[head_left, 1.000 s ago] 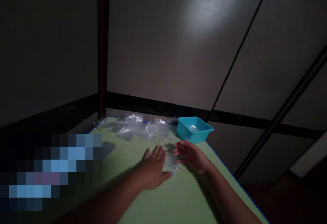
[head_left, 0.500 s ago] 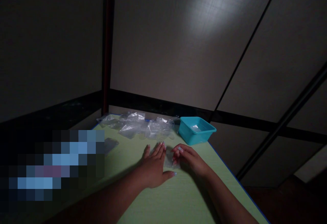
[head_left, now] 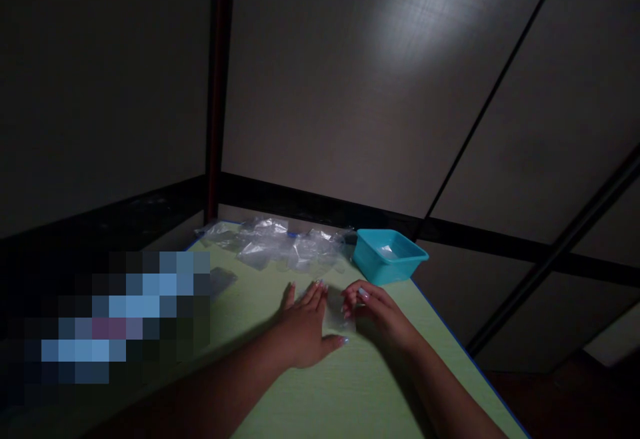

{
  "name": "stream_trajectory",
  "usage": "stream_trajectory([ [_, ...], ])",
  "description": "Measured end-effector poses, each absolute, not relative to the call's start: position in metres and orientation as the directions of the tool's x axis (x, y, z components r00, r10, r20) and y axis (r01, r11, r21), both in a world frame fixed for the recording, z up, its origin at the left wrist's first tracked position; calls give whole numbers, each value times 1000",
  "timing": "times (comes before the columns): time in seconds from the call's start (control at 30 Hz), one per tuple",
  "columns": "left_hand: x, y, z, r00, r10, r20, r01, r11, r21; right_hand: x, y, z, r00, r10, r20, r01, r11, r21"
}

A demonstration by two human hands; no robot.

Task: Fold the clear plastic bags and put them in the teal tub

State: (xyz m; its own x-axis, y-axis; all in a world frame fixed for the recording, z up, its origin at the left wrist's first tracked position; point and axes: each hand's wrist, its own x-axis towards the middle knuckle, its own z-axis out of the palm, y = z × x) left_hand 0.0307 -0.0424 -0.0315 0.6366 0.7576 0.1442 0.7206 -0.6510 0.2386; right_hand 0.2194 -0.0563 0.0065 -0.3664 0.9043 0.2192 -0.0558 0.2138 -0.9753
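Observation:
A small clear plastic bag (head_left: 339, 313) lies on the light green table, between my two hands. My left hand (head_left: 303, 332) rests palm down with its fingers spread and the thumb out to the right; it partly covers the bag's left side. At the bag's right edge, my right hand (head_left: 375, 309) is curled, with thumb and fingertips drawn together. Whatever those fingers pinch, if anything, is too small and dark to make out.
Several crumpled clear plastic bags (head_left: 300, 249) lie along the table's far edge. A turquoise plastic basin (head_left: 385, 269) stands at the far right corner. Another flat bag (head_left: 220, 282) lies on the left, beside a pixelated patch. Panelled walls (head_left: 325, 105) rise behind the table (head_left: 320, 405).
My right hand has drawn slightly to the right, widening the gap from my left hand, which stays flat. The whole view has shifted a little.

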Motion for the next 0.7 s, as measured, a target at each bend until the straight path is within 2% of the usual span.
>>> stream_trajectory([
  [0.37,32,-44,-29,637,759,134,724,-649,233,220,-53,3,-332,884,328,-61,327,-943],
  [0.7,37,-45,-23,674,735,74,699,-666,261,206,-56,12,-299,873,385,108,432,-895],
])
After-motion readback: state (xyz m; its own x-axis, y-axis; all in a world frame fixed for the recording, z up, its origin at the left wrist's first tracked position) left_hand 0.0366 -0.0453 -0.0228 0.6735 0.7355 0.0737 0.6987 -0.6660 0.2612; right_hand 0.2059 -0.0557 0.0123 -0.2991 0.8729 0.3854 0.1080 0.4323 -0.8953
